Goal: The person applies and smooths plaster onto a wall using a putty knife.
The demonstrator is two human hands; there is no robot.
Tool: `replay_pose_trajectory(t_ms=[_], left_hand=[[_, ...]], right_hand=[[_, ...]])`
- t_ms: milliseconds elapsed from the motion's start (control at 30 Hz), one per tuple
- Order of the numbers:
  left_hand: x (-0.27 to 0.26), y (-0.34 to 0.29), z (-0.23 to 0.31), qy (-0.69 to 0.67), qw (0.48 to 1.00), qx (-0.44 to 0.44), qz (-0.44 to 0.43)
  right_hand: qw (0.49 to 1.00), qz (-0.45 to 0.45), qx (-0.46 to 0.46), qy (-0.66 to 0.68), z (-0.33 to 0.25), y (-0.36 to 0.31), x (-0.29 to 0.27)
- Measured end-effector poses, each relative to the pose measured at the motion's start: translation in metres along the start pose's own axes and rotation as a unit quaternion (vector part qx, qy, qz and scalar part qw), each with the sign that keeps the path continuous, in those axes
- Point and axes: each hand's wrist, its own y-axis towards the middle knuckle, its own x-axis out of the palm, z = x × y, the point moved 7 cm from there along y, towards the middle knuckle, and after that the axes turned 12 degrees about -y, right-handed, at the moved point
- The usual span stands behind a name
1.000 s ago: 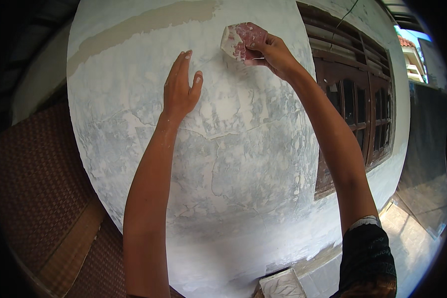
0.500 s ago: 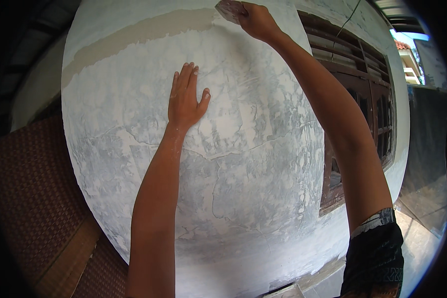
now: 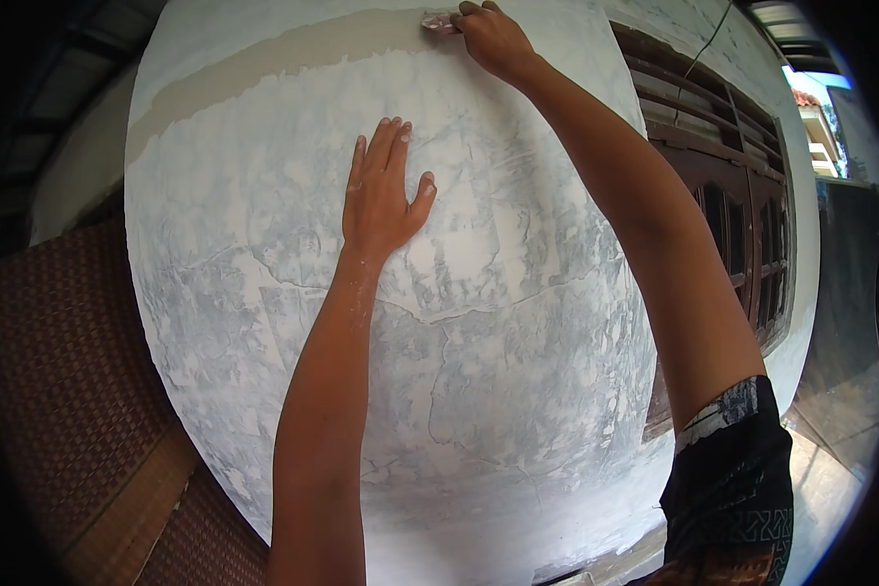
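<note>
Before me stands a wall (image 3: pixel 518 391) with patchy white and grey skim coating and thin cracks. High up, my right hand (image 3: pixel 498 41) is closed round a small flat reddish-brown pad (image 3: pixel 441 21) smeared with white dust. The pad is against or very near the wall, at the right end of a bare beige-grey band (image 3: pixel 264 59); whether it touches is hard to tell. My left hand (image 3: pixel 385 200) lies open against the wall, lower and to the left. Its fingers point up, the thumb is apart, and white dust marks its fingertips and wrist.
To the right is a brown wooden window (image 3: pixel 718 186) with slats above and small panes. A woven brown mat (image 3: pixel 59 361) stands along the left. Dark roofing (image 3: pixel 68 59) runs overhead at the left, and a dark panel (image 3: pixel 855 293) stands at the far right.
My right hand has moved a little left along the wall, and the pad has turned to show less of its face. My left hand keeps its place on the wall; the view has shifted slightly.
</note>
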Motion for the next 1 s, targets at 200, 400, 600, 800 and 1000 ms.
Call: replay_pose_trajectory(t_ms=[200, 400, 600, 800, 1000], left_hand=[[0.002, 0.001, 0.0, -0.006, 1.0, -0.004, -0.001], [0.0, 0.0, -0.001, 0.005, 1.0, -0.004, -0.001], [0.008, 0.005, 0.004, -0.001, 1.0, 0.001, 0.0], [-0.004, -0.003, -0.006, 0.026, 1.0, -0.005, -0.004], [0.004, 0.003, 0.002, 0.019, 1.0, 0.004, 0.0]], right_hand=[[0.996, -0.033, -0.065, -0.047, -0.016, -0.035, 0.002], [0.999, -0.039, 0.0, 0.004, -0.018, -0.022, -0.026], [0.994, -0.104, 0.026, -0.022, 0.02, -0.018, 0.012], [0.995, -0.086, -0.033, 0.026, -0.045, -0.059, -0.023], [0.994, -0.108, 0.032, -0.005, 0.002, -0.006, 0.0]])
